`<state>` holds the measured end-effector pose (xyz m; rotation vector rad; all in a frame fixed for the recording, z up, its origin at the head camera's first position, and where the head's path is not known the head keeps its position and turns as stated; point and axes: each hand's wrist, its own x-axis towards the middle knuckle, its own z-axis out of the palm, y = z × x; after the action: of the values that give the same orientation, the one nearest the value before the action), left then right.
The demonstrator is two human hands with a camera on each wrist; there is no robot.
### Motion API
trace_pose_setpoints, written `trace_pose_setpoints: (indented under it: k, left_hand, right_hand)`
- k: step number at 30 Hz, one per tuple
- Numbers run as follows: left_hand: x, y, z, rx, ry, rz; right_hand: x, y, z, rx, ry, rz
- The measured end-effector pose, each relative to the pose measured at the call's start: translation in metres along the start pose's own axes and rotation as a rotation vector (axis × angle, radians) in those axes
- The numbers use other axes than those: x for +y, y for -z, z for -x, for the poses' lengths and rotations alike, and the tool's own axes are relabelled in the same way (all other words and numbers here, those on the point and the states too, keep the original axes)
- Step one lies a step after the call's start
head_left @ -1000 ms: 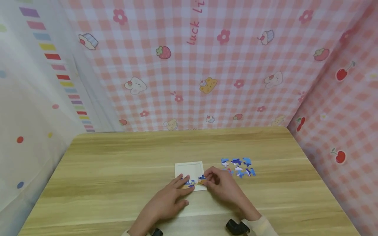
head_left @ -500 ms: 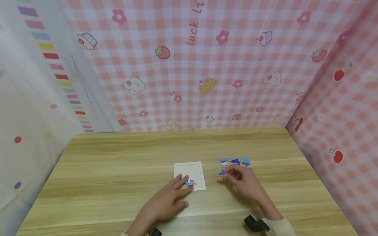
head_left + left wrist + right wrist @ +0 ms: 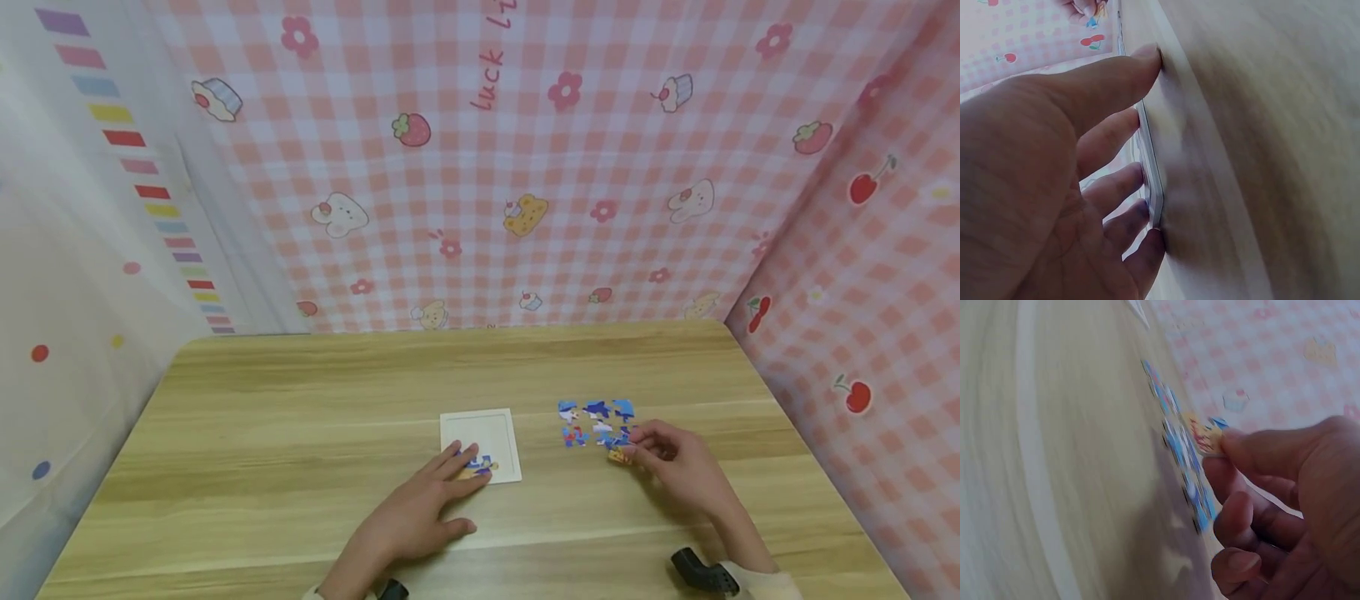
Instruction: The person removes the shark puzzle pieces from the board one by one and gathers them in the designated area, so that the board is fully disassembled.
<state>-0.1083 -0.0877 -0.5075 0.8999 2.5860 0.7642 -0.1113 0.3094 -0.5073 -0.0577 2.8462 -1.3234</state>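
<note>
A white puzzle frame [image 3: 480, 433] lies on the wooden table [image 3: 300, 400] with a few joined pieces [image 3: 481, 464] in its near corner. My left hand [image 3: 420, 512] lies flat, its straight fingers pressing on the frame's near edge [image 3: 1150, 181]. Several loose blue jigsaw pieces [image 3: 596, 421] lie to the right of the frame. My right hand [image 3: 678, 467] is at the near side of that group and pinches a small orange and blue piece [image 3: 618, 455], seen between thumb and fingertips [image 3: 1209, 439] in the right wrist view.
Pink checked cloth walls [image 3: 525, 167] close the table at the back and right, a pale dotted one [image 3: 67, 250] on the left. Bare wood lies left of and behind the frame.
My right hand has taken the orange and blue piece away from the frame and moved right to the loose pieces. The left hand stays on the frame.
</note>
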Motion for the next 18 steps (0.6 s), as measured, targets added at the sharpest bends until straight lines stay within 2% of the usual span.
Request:
trace_pose_setpoints:
  k: [8,18]
  left_hand:
    - [0.0,0.001,0.001,0.013,-0.008,0.004]
    - [-0.001,-0.001,-0.001,-0.004,0.0,-0.001]
  right_hand:
    - [0.018,0.018,0.002,-0.072,0.012,0.037]
    - [0.027,0.021,0.003,-0.01,0.065,0.144]
